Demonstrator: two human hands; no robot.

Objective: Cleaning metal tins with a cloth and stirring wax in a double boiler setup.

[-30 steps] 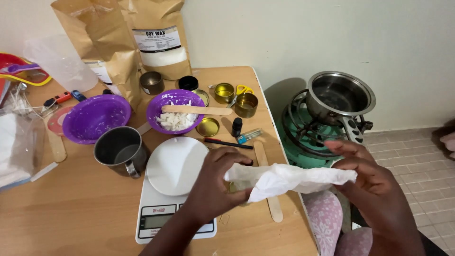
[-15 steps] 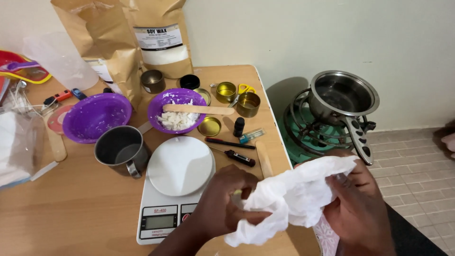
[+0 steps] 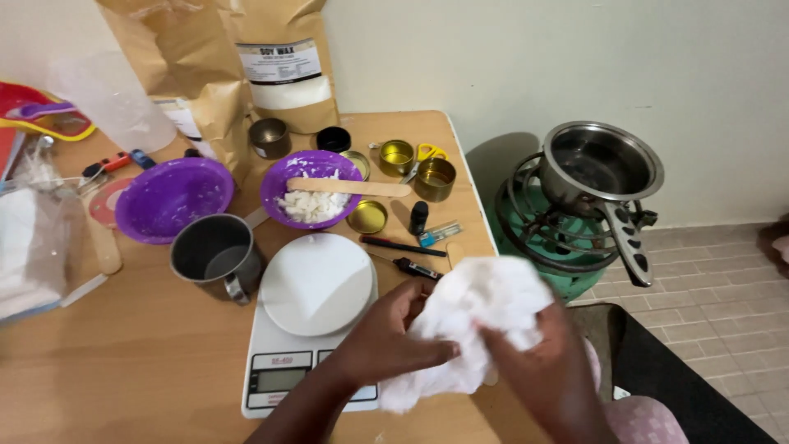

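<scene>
Head view, looking down at a wooden worktop (image 3: 99, 362) crowded with candle-making supplies. Both of the person's hands meet low in the frame around a crumpled white cloth (image 3: 485, 312), held in the air just above the worktop's front right corner. The left hand (image 3: 390, 337) pinches the cloth's left side, its grip closed on the fabric; the right hand (image 3: 546, 366) cups it from the right and below, fingers likewise closed into the folds, so the cloth bunches into a loose ball between them. Just left of the hands sits a white kitchen scale (image 3: 316, 329) with a round platform, bare on top. Beside it stands a grey metal mug (image 3: 215, 256). Behind are two purple bowls: an empty one (image 3: 173, 197) and one holding white wax flakes (image 3: 312, 187) with a flat wooden stick (image 3: 349, 187) laid across its rim. Small gold tins (image 3: 396, 154), a thermometer probe (image 3: 407, 265) and brown paper bags (image 3: 279, 57) lie further back. To the right, off the worktop, a steel saucepan (image 3: 604, 164) rests on a green burner stand (image 3: 551, 238)
</scene>
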